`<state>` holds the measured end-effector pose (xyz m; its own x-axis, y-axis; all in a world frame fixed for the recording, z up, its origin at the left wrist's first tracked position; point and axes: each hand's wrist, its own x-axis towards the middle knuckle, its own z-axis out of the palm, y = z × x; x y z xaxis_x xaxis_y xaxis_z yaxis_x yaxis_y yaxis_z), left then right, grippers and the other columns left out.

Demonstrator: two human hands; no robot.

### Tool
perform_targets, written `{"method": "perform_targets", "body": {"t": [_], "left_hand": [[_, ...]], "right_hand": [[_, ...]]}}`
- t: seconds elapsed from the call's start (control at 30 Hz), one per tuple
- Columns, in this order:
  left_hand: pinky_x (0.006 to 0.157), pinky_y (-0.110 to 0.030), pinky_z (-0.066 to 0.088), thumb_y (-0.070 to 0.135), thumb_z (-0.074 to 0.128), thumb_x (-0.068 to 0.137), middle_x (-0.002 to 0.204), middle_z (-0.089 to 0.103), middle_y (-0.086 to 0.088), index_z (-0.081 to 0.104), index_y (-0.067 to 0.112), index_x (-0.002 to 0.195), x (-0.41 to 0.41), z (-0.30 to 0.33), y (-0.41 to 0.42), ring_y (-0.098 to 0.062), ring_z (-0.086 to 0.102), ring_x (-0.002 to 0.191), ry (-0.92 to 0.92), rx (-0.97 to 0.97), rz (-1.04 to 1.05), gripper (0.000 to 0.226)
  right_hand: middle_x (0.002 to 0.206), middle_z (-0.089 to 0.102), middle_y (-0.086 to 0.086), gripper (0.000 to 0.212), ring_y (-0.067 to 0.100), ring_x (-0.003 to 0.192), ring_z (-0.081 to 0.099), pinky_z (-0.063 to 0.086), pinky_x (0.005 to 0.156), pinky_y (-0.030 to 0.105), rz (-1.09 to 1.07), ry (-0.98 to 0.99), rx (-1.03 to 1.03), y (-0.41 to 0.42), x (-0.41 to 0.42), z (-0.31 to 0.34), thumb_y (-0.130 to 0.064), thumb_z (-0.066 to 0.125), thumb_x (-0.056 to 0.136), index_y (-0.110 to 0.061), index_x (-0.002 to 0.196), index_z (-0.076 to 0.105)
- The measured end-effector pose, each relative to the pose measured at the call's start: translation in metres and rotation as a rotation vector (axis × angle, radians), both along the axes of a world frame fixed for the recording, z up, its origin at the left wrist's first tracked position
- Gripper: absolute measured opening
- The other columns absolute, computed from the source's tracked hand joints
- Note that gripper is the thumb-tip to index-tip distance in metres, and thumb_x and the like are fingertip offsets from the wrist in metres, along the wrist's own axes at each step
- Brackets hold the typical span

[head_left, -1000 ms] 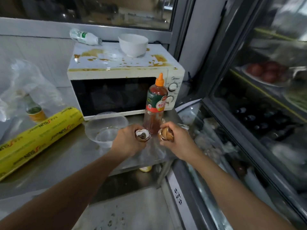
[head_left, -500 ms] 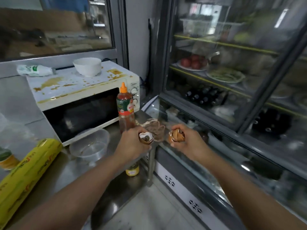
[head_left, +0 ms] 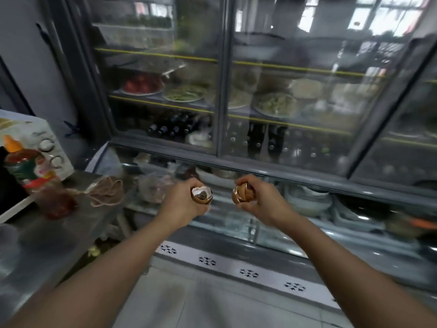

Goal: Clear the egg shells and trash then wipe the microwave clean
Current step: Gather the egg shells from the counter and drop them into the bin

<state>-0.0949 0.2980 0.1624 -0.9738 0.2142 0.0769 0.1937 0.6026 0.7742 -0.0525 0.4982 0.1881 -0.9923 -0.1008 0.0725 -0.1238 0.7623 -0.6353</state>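
Observation:
My left hand (head_left: pixel 182 202) is closed around a brown egg shell (head_left: pixel 202 195), broken open with a white inside and something dark in it. My right hand (head_left: pixel 262 200) grips a cluster of crushed brown egg shells (head_left: pixel 243 194). Both hands are held out in front of me, over the low glass counter of a display fridge. Only the right corner of the white microwave (head_left: pixel 43 138) shows at the far left edge, with its two knobs. The view is blurred by motion.
A red sauce bottle (head_left: pixel 30 171) with an orange cap stands on the steel table (head_left: pixel 52 235) at left, next to a crumpled brown cloth (head_left: pixel 107 191). A tall glass-door fridge (head_left: pixel 222 95) with plates of food and bottles fills the view ahead. Grey floor tiles lie below.
My view has swung right, away from the microwave and towards the glass fridge. Both hands kept their egg shells and moved off the table's edge, a little further apart.

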Motion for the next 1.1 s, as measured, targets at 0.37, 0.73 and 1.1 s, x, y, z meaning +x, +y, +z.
{"method": "perform_targets", "body": {"t": [0.37, 0.73, 1.1], "left_hand": [[0.060, -0.018, 0.044, 0.009, 0.085, 0.059, 0.081, 0.068, 0.004, 0.064, 0.023, 0.087, 0.118, -0.015, 0.241, -0.012, 0.062, 0.074, -0.034, -0.012, -0.312, 0.038], [0.067, -0.023, 0.046, 0.010, 0.083, 0.060, 0.081, 0.066, 0.005, 0.062, 0.028, 0.086, 0.210, -0.016, 0.450, -0.013, 0.060, 0.074, -0.009, -0.018, -0.695, 0.038], [0.060, -0.012, 0.040, 0.011, 0.082, 0.058, 0.081, 0.065, 0.008, 0.065, 0.025, 0.088, 0.243, -0.019, 0.666, -0.010, 0.061, 0.074, 0.005, -0.020, -0.989, 0.037]], "right_hand": [[0.101, 0.055, -0.006, 0.050, 0.011, 0.091, 0.057, 0.039, 0.077, 0.013, -0.322, -0.045, -0.008, 0.214, 0.170, -0.013, -0.011, 0.075, 0.076, -0.020, 0.121, 0.053], [0.104, 0.058, -0.003, 0.049, 0.015, 0.095, 0.060, 0.048, 0.089, 0.026, -0.699, -0.033, -0.001, 0.380, 0.321, -0.014, -0.012, 0.074, 0.077, -0.022, 0.121, 0.052], [0.099, 0.058, -0.004, 0.044, 0.012, 0.088, 0.057, 0.040, 0.069, 0.005, -1.040, -0.029, -0.016, 0.537, 0.398, -0.016, -0.010, 0.072, 0.079, -0.020, 0.117, 0.053]]}}
